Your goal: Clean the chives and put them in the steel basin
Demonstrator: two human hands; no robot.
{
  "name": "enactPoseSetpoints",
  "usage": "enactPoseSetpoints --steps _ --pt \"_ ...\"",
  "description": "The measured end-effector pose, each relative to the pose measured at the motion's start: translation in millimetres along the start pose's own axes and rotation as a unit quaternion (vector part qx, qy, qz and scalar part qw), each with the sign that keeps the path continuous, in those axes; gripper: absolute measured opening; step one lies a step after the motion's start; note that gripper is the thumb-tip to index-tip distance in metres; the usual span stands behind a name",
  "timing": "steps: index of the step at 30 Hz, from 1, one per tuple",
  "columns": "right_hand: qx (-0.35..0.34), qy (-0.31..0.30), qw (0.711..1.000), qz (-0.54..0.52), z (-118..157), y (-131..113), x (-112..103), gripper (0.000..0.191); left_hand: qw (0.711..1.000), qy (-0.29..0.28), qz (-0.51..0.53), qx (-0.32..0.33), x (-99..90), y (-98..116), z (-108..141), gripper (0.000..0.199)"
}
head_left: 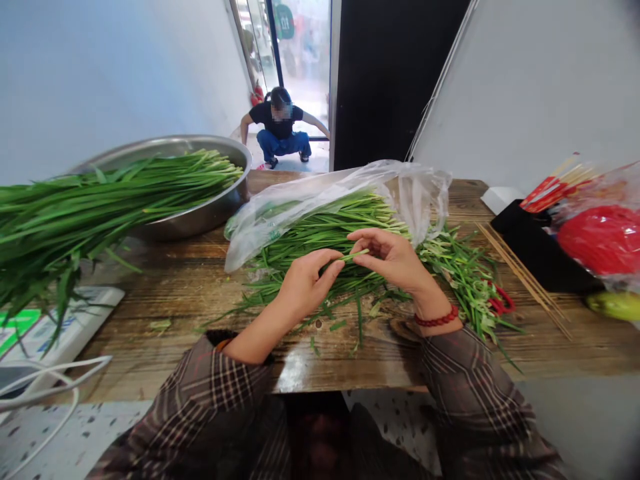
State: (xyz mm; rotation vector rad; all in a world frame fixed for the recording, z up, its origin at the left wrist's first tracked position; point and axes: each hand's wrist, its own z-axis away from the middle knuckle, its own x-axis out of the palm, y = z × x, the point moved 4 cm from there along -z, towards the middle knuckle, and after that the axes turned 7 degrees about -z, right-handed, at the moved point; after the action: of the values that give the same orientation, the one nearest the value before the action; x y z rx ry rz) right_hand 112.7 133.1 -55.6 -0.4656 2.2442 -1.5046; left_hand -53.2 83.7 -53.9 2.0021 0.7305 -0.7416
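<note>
A thin garlic-chive stalk (354, 255) spans the gap between the two hands, above the middle of the wooden table (175, 320). The left hand (307, 280) pinches it between thumb and forefinger; the right hand (386, 259) has its pale end between thumb and fingertips. The hands themselves are apart.

The stalk should weigh next to nothing: firmer toward the pale base, limp and easily creased along the green blade. Damp leaves would probably slide on one another, and a hard squeeze could bruise them, so a light fingertip pinch near the base looks the safest hold.

Just beyond the hands, toward the far edge, a pile of garlic chives (325, 227) lies partly under a clear plastic bag (320, 185). Gathered up, that pile would likely be springy but loose, best gripped around the pale ends. Leafy scraps (457, 267) lie right of it, toward the table's right end.
</note>
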Motion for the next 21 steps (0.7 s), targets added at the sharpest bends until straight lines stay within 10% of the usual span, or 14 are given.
enactPoseSetpoints --steps 10,15,21 --pt "0.011 0.049 0.986 0.16 3.2 -8.4 -23.6 0.015 0.998 0.044 -0.027 -0.032 -6.0 -7.8 -2.4 0.025" --pt "0.057 -0.079 0.988 0.119 9.1 -16.3 -27.2 0.019 0.998 0.037 -0.052 -0.018 -5.3 -8.9 -2.1 0.024" --pt "-0.062 0.028 0.983 0.172 1.3 -10.0 -13.8 0.015 0.998 0.029 -0.053 -0.005 -1.6 -6.7 -1.0 0.024"
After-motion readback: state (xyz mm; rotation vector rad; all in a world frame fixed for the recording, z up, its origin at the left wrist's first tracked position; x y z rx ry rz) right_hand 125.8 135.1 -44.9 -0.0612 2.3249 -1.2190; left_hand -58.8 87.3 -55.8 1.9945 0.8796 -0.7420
